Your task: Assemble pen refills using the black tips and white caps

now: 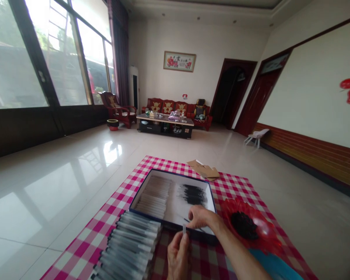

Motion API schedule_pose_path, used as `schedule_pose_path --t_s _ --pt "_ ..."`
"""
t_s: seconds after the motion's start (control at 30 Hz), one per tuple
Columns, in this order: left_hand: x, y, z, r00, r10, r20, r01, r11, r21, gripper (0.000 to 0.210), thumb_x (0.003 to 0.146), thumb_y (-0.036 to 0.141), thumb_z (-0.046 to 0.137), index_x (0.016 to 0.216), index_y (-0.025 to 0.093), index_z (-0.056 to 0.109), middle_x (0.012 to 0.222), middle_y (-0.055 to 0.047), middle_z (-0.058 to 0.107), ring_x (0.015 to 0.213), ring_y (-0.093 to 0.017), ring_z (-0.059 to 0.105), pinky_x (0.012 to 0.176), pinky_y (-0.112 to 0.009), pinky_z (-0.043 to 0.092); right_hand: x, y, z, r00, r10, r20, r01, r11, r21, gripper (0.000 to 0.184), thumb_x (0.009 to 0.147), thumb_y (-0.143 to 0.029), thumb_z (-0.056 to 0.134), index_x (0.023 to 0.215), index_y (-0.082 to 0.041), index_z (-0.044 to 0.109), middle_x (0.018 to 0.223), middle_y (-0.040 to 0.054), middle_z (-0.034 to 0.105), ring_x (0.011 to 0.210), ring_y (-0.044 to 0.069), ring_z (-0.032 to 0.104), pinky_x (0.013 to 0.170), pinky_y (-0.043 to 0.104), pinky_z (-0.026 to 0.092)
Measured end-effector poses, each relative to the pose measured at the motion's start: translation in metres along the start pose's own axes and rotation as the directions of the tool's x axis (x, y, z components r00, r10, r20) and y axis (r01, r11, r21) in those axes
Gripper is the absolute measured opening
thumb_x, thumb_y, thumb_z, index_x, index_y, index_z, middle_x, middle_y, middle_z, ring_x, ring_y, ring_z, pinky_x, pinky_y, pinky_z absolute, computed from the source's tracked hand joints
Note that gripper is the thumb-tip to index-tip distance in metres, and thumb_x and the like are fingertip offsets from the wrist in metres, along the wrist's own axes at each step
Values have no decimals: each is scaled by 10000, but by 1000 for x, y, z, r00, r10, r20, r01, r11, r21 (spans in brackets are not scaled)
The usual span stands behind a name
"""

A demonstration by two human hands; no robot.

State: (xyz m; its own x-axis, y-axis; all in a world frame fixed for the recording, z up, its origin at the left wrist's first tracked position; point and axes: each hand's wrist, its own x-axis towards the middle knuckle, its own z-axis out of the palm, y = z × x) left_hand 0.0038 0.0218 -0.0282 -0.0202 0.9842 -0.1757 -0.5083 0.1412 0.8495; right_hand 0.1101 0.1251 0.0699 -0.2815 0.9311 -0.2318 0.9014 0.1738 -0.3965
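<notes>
My left hand (178,252) is closed around a translucent pen barrel (184,229), held upright at the near edge of a shallow blue-rimmed box (175,194). Over the box's near right part, my right hand (198,217) has its fingers pinched together. A thin dark stick (186,220) shows at its fingertips, just above the barrel's top end. Inside the box lie a row of clear pen barrels (154,196) on the left and a heap of slim black pieces (195,194) on the right. Several dark-ended pens (131,245) are piled left of my left hand.
A red petal-edged bowl (265,229) holding small black pieces (244,225) stands right of the box, near a blue item (275,266). Flattened cardboard (204,170) lies behind the box on the checked tablecloth (105,221). Farther off are a coffee table (165,126) and a sofa.
</notes>
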Motion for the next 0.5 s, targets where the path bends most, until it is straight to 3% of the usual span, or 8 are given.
schedule_pose_path --t_s 0.17,0.3,0.5 --pt "-4 10 6 1000 -5 -27 6 1000 19 546 628 704 653 739 171 622 474 84 339 382 -50 249 368 -189 204 2 0 4 998 -10 55 14 996 -86 73 543 -179 698 594 -150 741 521 22 663 500 128 562 475 226 332" --pt "-6 15 7 999 -7 -37 8 1000 29 530 617 700 661 699 179 611 475 82 331 391 -56 257 368 -191 207 -1 -2 3 1000 -11 26 14 994 -107 194 583 -106 600 660 -174 764 605 47 717 546 148 608 463 210 330" --pt "-8 17 8 999 9 -52 -7 999 37 525 617 689 668 707 174 622 477 80 341 398 -58 269 376 -192 222 -7 -4 5 1000 -17 -25 13 987 -159 227 616 -70 540 631 -134 757 635 108 731 599 187 652 498 228 360"
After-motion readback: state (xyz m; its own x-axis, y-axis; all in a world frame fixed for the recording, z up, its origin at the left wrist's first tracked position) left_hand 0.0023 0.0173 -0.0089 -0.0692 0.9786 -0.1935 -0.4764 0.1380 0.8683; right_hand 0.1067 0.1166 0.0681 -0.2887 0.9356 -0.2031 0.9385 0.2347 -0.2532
